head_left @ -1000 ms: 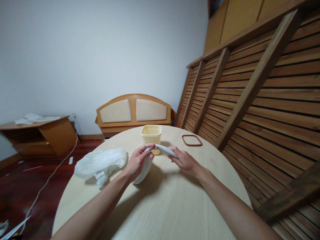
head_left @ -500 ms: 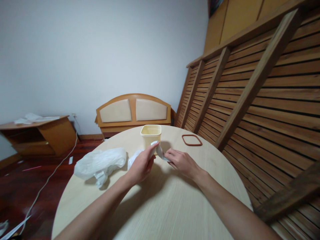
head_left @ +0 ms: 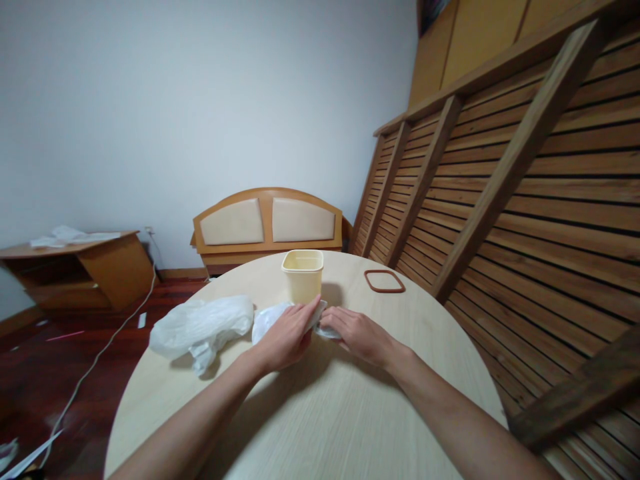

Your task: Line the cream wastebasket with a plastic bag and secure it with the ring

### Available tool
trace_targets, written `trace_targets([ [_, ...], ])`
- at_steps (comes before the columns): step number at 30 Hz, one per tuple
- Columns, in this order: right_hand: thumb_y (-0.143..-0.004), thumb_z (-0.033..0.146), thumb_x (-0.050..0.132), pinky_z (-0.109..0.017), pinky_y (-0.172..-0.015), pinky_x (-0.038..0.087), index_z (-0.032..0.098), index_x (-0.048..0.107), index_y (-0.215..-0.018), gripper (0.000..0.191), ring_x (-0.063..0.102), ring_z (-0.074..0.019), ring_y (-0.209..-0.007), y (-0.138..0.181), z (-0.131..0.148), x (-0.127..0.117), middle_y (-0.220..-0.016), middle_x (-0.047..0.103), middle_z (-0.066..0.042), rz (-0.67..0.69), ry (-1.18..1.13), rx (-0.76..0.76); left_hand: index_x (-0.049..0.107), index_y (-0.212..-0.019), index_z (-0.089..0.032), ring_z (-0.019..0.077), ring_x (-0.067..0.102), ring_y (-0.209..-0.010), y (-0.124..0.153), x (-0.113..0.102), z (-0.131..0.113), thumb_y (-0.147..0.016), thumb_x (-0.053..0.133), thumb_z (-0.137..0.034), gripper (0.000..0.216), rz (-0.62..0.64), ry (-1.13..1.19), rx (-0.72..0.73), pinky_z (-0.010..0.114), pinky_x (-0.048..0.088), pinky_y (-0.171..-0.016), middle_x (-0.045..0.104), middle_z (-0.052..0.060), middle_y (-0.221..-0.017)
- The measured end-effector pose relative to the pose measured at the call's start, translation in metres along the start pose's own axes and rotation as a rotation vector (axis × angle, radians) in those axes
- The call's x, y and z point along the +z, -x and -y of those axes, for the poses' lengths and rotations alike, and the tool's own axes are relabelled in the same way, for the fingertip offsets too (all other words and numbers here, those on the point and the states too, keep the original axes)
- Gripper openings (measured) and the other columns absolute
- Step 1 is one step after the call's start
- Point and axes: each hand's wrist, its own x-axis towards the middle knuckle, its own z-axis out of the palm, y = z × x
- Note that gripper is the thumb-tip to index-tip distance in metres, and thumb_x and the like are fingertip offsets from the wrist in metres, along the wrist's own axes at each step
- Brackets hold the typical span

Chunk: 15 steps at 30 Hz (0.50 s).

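Observation:
A thin white plastic bag (head_left: 270, 319) lies flat on the round pale wooden table (head_left: 320, 413), just in front of a cream square tub (head_left: 303, 275). My left hand (head_left: 287, 340) lies over the bag with its fingers pressed down on it. My right hand (head_left: 356, 335) rests beside it on the bag's right end, fingers curled onto the plastic. The two hands almost touch. Most of the bag's middle is hidden under my hands.
A crumpled white plastic bag (head_left: 200, 327) sits on the table to the left. A brown square ring (head_left: 384, 281) lies at the back right. A slatted wooden frame (head_left: 525, 187) leans close on the right. A headboard (head_left: 267, 223) and low cabinet (head_left: 80, 270) stand behind.
Both hands came down from holding the bag stretched in the air and now press it onto the table in front of the tub. The hands have drawn closer together.

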Motion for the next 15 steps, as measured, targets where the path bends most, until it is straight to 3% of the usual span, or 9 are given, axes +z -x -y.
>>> trace_targets([
  [5, -0.089, 0.008, 0.059, -0.033, -0.087, 0.056, 0.021, 0.059, -0.103, 0.019, 0.064, -0.0181, -0.100, 0.000, 0.000, 0.001, -0.106, 0.067, -0.006, -0.098, -0.126, -0.067, -0.002, -0.157, -0.021, 0.0329, 0.054, -0.124, 0.002, -0.003, -0.006, -0.082, 0.067, -0.022, 0.101, 0.032, 0.120, 0.003, 0.054, 0.046, -0.103, 0.051, 0.020, -0.141],
  [8, -0.093, 0.011, 0.058, -0.031, -0.089, 0.055, 0.022, 0.062, -0.108, 0.019, 0.063, -0.0165, -0.106, 0.001, 0.001, -0.001, -0.114, 0.065, -0.007, -0.130, -0.210, -0.090, 0.001, -0.157, -0.022, 0.0309, 0.058, -0.120, 0.002, -0.001, -0.008, -0.087, 0.062, -0.020, 0.093, 0.040, 0.163, -0.041, 0.053, 0.048, -0.100, 0.058, 0.018, -0.135],
  [15, -0.092, 0.006, 0.055, -0.032, -0.095, 0.054, 0.023, 0.071, -0.108, 0.028, 0.062, -0.0171, -0.115, 0.005, -0.007, -0.001, -0.123, 0.060, -0.009, -0.245, -0.356, -0.060, 0.009, -0.155, -0.018, 0.0290, 0.059, -0.117, 0.004, -0.008, -0.011, -0.089, 0.053, -0.017, 0.079, 0.113, 0.285, -0.059, 0.049, 0.050, -0.098, 0.055, 0.022, -0.137],
])
